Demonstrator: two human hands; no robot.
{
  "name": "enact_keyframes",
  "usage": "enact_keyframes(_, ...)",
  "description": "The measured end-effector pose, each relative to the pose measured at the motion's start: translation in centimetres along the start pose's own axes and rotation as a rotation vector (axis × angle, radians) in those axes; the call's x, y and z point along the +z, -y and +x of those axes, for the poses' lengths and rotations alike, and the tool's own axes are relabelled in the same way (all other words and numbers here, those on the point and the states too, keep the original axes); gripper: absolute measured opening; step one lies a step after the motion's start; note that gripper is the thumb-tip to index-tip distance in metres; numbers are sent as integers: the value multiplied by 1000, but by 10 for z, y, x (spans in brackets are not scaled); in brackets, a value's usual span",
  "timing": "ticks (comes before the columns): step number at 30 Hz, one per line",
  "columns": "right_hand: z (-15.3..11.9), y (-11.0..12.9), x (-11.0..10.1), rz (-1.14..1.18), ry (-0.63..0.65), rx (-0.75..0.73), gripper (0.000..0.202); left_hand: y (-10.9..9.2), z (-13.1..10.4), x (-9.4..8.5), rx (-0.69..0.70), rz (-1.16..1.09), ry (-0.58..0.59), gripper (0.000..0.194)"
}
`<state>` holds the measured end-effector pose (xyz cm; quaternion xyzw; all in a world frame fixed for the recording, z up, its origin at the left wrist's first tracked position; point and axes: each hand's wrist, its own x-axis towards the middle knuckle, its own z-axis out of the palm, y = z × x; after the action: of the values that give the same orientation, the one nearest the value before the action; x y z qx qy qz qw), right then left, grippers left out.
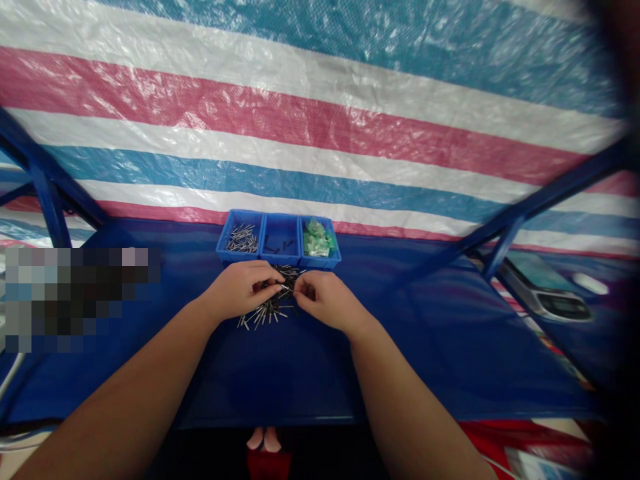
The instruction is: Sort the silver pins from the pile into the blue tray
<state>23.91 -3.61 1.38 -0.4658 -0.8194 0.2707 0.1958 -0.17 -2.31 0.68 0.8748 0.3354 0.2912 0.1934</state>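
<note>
A loose pile of thin silver and dark screw- or nail-like pieces [270, 311] lies on the blue table, partly hidden by my hands. My left hand [243, 288] is over the pile's left side, thumb and forefinger pinched at a slim silver piece. From the right, my right hand [327, 299] reaches to the pile with its fingers closed together; whatever they hold is hidden. Just behind both hands stands a blue three-part bin [281, 259]. Silver pieces [243, 239] fill its left compartment, a few dark screw-like pieces [287, 245] lie in the middle, and green plastic bags [319, 239] are in the right.
The blue tabletop [425, 347] spreads around the pile. Blue metal braces [47, 193] rise at both sides, and a striped plastic sheet [300, 107] hangs behind. At right is a digital scale [555, 303] beside a white object [591, 283]. A blurred-out patch covers the left side.
</note>
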Motion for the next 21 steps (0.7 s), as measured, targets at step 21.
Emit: enact_keyframes(21, 1, -10, 4, 82, -105, -47, 15, 11, 1, -16, -211, 282, -574, 20)
